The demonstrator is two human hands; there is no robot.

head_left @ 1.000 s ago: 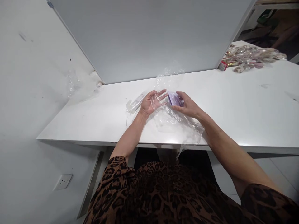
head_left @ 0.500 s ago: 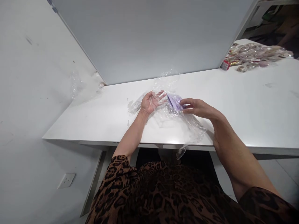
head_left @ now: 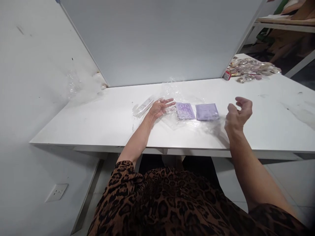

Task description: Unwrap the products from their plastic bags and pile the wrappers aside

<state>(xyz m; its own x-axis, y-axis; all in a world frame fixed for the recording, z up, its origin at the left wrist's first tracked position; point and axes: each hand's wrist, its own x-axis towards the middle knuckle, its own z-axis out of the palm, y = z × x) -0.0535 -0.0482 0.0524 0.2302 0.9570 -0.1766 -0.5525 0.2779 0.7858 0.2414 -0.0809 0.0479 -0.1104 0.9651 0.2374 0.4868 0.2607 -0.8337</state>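
My left hand (head_left: 160,108) rests on crumpled clear plastic film (head_left: 172,88), its fingers stretched out and apart. Just right of its fingertips a purple patterned square packet (head_left: 185,110) lies on the film. Beside that, slightly apart, is a plainer purple packet (head_left: 207,111), with shiny film along its lower edge. Off to the right of both packets my right hand (head_left: 239,113) is raised, slightly blurred, with fingers curled and a gap between thumb and fingers. Nothing shows in it, though film reaches close to its wrist. A clear wrapped strip (head_left: 145,106) lies left of my left hand.
A grey panel (head_left: 162,42) stands along the back of the white table (head_left: 105,121). At the back right is a heap of clear-wrapped items (head_left: 256,68) with a small red box (head_left: 226,75). More plastic film (head_left: 81,88) sits by the left wall.
My right hand has moved away to the right from the purple packet it was touching. Two purple packets now lie flat side by side. My left hand stays near its place.
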